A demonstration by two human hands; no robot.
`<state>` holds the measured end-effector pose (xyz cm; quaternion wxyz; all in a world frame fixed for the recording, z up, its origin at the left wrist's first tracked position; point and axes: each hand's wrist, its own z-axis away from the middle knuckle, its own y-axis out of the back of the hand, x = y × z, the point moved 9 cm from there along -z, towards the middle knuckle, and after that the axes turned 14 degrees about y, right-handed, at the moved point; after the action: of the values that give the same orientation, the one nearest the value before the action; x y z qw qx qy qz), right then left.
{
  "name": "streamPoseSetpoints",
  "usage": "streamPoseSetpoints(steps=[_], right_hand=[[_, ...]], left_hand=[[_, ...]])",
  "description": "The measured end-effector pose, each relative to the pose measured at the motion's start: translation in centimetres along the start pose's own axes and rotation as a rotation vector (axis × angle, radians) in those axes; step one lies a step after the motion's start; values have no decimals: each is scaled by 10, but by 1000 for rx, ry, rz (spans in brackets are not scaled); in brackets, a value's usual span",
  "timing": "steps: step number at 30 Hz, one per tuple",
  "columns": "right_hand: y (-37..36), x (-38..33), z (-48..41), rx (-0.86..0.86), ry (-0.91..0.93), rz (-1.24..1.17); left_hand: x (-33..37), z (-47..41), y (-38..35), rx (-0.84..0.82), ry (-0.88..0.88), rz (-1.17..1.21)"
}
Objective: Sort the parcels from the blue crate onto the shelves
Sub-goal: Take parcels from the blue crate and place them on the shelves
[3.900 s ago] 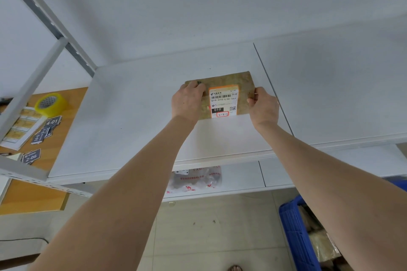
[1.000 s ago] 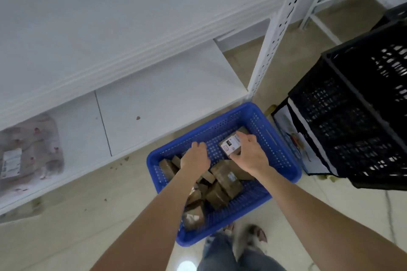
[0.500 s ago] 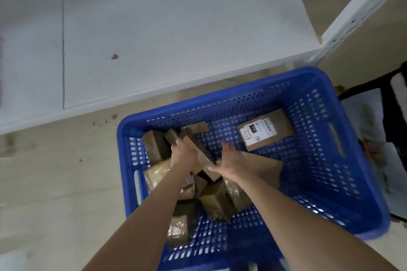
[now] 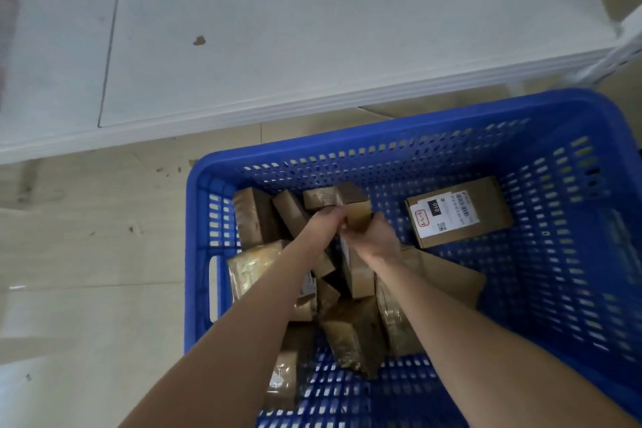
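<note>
While both arms reach down into the blue crate [image 4: 399,146], the left hand [image 4: 324,224] and the right hand [image 4: 377,236] meet over the heap of parcels [image 4: 351,334] and clasp a small box [image 4: 359,214] between them. Left fingers curl over one side of that small box and right fingers wrap the other, so both hands are closed round it (motion blur hides the single fingertips). The small box sits at the top of the heap, toward the far wall of the blue crate; whether it is lifted clear of the parcels under it cannot be told. The brown, tape-wrapped parcels fill the left half of the blue crate, tumbled at all angles, some on edge. Well apart from them, on the right of the crate bottom, a labelled box [image 4: 458,215] lies flat with its white label up, printed 010. The blue crate stands on a pale tiled floor [image 4: 87,254], just beside the front edge of a white shelf [image 4: 278,28], whose board carries one small brown speck [image 4: 199,41]
</note>
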<state>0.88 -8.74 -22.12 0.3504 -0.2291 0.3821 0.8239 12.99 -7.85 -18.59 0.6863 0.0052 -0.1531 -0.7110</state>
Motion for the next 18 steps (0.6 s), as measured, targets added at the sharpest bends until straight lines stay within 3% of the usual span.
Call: streamPoseSetpoints(steps=[3, 7, 9, 18], right_hand=[[39, -12, 20, 17, 24, -73], [94, -43, 68, 47, 9, -401], [122, -64, 96, 58, -21, -534], [241, -207, 225, 82, 52, -799]], left_hand=[[2, 35, 1, -19, -61, 9], [9, 106, 43, 209, -149, 26], [10, 146, 57, 248, -141, 34], [51, 344, 71, 136, -134, -33]])
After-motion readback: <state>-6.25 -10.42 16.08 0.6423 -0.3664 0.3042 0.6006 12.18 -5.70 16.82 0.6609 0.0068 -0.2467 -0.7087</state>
